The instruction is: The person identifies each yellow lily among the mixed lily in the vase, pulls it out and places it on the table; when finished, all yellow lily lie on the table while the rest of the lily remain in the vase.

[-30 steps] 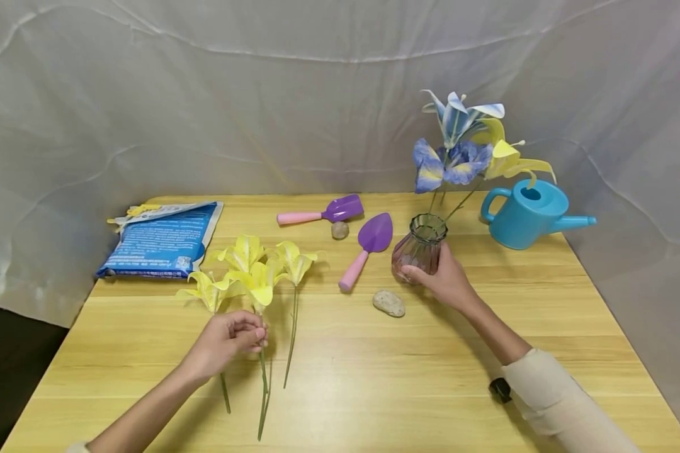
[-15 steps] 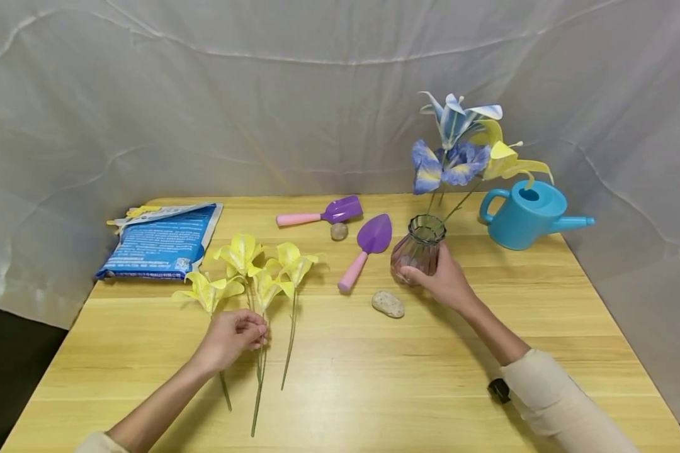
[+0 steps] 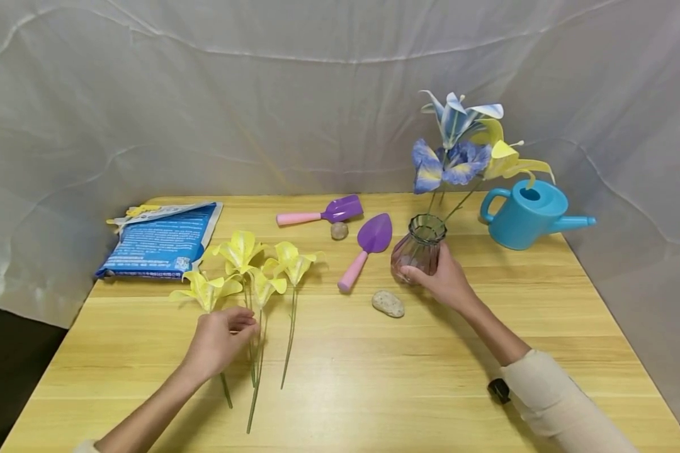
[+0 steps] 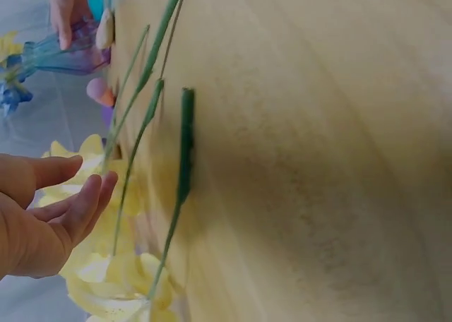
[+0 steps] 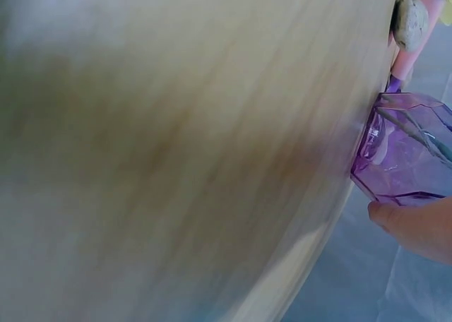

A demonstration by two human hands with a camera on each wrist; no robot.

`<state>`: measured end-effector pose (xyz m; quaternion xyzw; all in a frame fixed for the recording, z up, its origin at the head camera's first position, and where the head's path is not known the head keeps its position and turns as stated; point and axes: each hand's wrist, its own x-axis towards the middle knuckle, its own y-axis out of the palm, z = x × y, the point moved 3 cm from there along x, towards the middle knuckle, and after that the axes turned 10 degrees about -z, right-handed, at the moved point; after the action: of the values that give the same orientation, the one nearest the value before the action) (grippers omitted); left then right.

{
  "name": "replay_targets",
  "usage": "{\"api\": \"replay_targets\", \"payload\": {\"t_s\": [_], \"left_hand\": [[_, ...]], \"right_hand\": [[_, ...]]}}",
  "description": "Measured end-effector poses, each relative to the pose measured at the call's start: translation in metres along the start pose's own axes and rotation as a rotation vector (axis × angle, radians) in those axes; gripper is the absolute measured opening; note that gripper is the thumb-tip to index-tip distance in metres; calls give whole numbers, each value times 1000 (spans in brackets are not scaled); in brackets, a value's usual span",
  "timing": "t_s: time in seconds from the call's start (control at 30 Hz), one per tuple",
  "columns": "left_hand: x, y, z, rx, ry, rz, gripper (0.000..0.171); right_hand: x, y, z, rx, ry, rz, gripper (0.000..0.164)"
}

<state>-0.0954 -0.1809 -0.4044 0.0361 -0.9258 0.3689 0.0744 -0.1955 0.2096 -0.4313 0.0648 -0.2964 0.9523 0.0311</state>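
Observation:
Several yellow artificial lilies lie on the left half of the table, their green stems pointing toward the front. Over them is my left hand, fingers loosely bent. In the left wrist view, a gap shows between the thumb and fingers of the left hand, with a stem just beyond the fingertips. My right hand grips the lower body of a purple-tinted glass vase. The vase stands upright with a blue lily, a purple iris and a yellow lily in it.
A blue watering can stands at the back right. Left of the vase lie a purple trowel, a purple scoop, a round stone and a flat stone. At the back left is a blue bag.
My left hand has come away from the lily stem it pinched and shifted slightly left. That lily's head has dropped a little and its stem end swung left. The right hand stays on the vase.

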Motion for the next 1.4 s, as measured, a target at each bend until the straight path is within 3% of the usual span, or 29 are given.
{"api": "replay_targets", "payload": {"t_s": [0.17, 0.3, 0.4, 0.53, 0.63, 0.83, 0.97, 1.13, 1.3, 1.4], "left_hand": [[2, -7, -7, 6, 24, -9, 16], [4, -11, -22, -17, 25, 52, 8], [11, -11, -47, -52, 100, 90, 8], [30, -4, -90, -91, 242, 56, 23], [50, 12, -123, -190, 269, 36, 24], [90, 66, -183, -456, 236, 126, 28], [111, 107, -213, -497, 250, 132, 30], [128, 151, -234, -422, 314, 56, 25], [134, 171, -251, -98, 471, -51, 22], [135, 176, -259, 70, 526, -96, 16]], "right_hand": [[0, -1, 1, 0, 1, -4, 91], [0, -1, 3, -11, 9, 1, 90], [0, -2, 3, -11, 12, -1, 90], [1, -4, 2, -10, 7, -7, 92], [2, -4, 1, -23, 9, -10, 91], [2, -1, -1, -16, -12, -1, 84], [3, 1, -2, 3, -25, 1, 73], [2, 1, -2, -34, -34, -1, 75], [-1, -1, 0, -47, -123, 16, 75], [-2, -2, 1, -43, -160, 21, 61]]}}
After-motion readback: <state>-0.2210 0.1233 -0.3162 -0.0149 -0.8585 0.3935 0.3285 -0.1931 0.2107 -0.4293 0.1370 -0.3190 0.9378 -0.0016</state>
